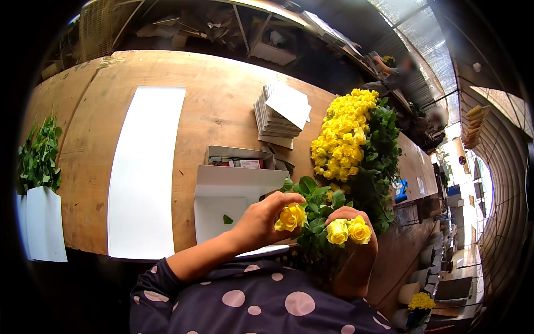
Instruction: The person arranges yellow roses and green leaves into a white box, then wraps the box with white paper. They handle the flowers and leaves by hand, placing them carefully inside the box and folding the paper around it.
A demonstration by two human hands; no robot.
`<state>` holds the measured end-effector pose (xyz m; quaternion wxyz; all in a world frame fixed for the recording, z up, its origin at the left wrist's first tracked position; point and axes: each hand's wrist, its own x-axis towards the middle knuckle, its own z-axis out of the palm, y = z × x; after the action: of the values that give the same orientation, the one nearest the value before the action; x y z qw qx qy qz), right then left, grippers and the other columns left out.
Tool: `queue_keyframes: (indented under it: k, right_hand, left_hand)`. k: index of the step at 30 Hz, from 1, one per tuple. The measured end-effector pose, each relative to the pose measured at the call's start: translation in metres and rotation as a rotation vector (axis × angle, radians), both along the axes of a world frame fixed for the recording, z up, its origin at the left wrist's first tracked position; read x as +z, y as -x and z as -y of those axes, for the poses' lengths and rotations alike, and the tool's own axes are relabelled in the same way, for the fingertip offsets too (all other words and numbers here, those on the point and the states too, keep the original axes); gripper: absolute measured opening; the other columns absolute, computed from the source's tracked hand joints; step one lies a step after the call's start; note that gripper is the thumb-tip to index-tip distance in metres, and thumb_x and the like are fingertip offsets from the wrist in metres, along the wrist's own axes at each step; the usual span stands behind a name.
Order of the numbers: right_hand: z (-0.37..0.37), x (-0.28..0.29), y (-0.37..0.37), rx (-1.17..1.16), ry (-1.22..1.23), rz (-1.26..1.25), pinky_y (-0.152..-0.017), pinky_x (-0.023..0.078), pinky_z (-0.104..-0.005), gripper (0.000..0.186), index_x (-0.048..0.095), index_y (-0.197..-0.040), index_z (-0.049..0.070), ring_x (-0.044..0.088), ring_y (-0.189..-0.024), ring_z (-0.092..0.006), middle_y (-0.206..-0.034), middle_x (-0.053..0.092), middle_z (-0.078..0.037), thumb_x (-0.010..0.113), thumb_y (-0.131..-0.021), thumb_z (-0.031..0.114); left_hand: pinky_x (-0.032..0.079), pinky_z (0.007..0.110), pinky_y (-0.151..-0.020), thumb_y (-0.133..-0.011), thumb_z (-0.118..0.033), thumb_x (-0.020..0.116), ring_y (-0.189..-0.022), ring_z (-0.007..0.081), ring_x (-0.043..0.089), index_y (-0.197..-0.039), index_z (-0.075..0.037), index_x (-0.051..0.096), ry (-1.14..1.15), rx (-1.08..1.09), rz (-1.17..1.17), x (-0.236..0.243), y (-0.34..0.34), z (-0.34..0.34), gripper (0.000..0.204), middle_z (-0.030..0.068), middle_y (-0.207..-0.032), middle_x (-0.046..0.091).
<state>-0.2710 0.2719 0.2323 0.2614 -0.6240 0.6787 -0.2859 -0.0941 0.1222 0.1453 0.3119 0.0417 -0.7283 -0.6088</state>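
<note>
Near the table's front edge, my left hand [260, 218] is closed round a single yellow rose [291, 217], its bloom between thumb and fingers. Just right of it, my right hand [368, 244] is wrapped round two yellow roses [359, 230], whose blooms sit side by side in front of the fingers. Green leaves [313, 201] fill the gap between my hands; which stems they belong to is unclear. Beyond my right hand lies a big heap of yellow roses [345, 136], blooms facing left and foliage to the right.
A long white sheet [146, 172] lies on the wooden table [217, 114]. A stack of cards [281, 114] stands behind an open box [239, 175]. Paper-wrapped greenery [43, 161] is at far left. Another person [392, 75] works at the back right.
</note>
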Motion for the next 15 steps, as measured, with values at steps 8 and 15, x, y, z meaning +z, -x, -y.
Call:
queue_keyframes:
  k: [8,15]
  right_hand:
    - [-0.012,0.004,0.022,-0.05,0.111,0.173,-0.075,0.045,-0.0282,0.023,0.059,-0.095,0.001,0.057,-0.085,-0.0169,-0.095,0.06,-0.011,0.061,-0.077,0.016]
    - [-0.054,0.0,0.041,-0.602,0.511,0.223,-0.044,0.032,-0.0157,0.021,0.057,-0.089,0.005,0.041,-0.05,-0.0019,-0.086,0.061,-0.006,0.062,-0.079,0.022]
  left_hand:
    - [0.039,0.017,-0.063,-0.072,-0.003,0.067,-0.074,0.004,0.045,-0.101,-0.012,0.045,-0.572,-0.057,0.08,-0.05,-0.012,0.031,0.038,-0.0025,-0.085,0.048]
    - [0.045,0.023,-0.067,-0.073,-0.007,0.066,-0.078,0.0104,0.051,-0.105,-0.011,0.044,-1.074,0.008,0.195,-0.096,-0.035,0.042,0.039,0.0004,-0.091,0.048]
